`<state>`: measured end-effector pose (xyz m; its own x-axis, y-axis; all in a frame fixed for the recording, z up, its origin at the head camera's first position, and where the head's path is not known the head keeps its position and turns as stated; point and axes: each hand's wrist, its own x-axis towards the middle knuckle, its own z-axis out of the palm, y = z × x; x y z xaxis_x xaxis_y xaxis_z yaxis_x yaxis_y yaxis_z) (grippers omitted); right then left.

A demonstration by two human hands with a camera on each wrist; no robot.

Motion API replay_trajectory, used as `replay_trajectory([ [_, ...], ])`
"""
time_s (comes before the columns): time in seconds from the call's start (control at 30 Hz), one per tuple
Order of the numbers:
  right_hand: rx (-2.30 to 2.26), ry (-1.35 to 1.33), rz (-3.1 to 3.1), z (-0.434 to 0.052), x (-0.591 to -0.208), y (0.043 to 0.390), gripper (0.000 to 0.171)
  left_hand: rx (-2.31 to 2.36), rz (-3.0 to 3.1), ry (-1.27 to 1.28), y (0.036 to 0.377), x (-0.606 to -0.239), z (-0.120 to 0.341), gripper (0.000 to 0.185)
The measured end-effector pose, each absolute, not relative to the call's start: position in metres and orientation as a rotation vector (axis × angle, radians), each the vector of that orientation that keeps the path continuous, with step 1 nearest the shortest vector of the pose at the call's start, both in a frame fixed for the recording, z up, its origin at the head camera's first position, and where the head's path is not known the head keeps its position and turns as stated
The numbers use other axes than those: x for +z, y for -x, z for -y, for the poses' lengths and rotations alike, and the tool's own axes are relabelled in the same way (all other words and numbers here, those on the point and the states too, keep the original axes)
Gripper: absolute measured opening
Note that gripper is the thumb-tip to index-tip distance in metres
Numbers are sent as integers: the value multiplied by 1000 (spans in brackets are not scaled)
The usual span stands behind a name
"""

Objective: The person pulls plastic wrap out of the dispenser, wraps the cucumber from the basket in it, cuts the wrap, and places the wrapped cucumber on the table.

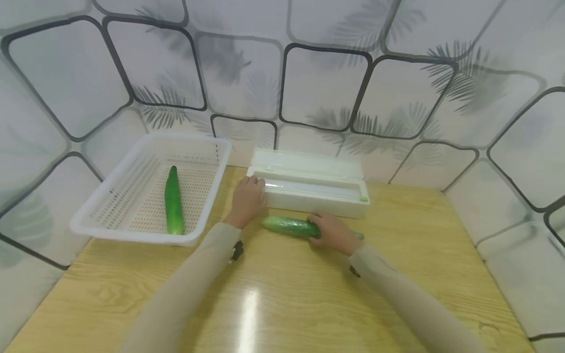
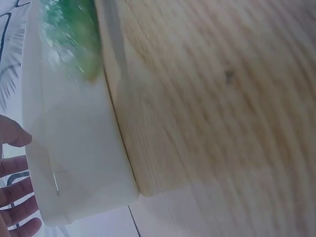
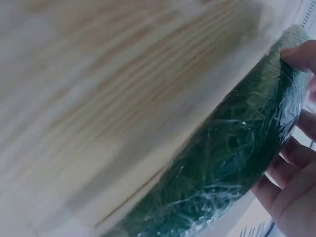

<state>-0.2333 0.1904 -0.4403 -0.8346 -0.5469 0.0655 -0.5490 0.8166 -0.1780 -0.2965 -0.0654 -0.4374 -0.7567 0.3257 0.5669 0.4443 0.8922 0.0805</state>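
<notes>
A green cucumber [image 1: 291, 226] wrapped in clear plastic film lies crosswise over the table, just in front of a white cling film box [image 1: 315, 201]. My right hand [image 1: 333, 232] grips it toward its right end, with the thumb and fingers on either side. Wrinkled film shows on the cucumber [image 3: 232, 143] in the right wrist view. At the box's left end rests my left hand [image 1: 249, 198]. In the left wrist view the spread fingers [image 2: 19, 190] touch the edge of the box [image 2: 84, 148]. The box's lid [image 1: 306, 163] is raised, and film shows inside.
A white perforated basket [image 1: 137, 236] stands at the left with another cucumber [image 1: 174, 201] lying in it. The wooden table [image 1: 291, 304] meets a patterned wall [image 1: 326, 88] behind the box, with further walls at both sides.
</notes>
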Motion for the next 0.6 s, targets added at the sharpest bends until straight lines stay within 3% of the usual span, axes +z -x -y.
replay_trajectory([
  [0.6,341,-499,3076,-366,-420,192,51,-247,2552,508,295,-436,62,20],
])
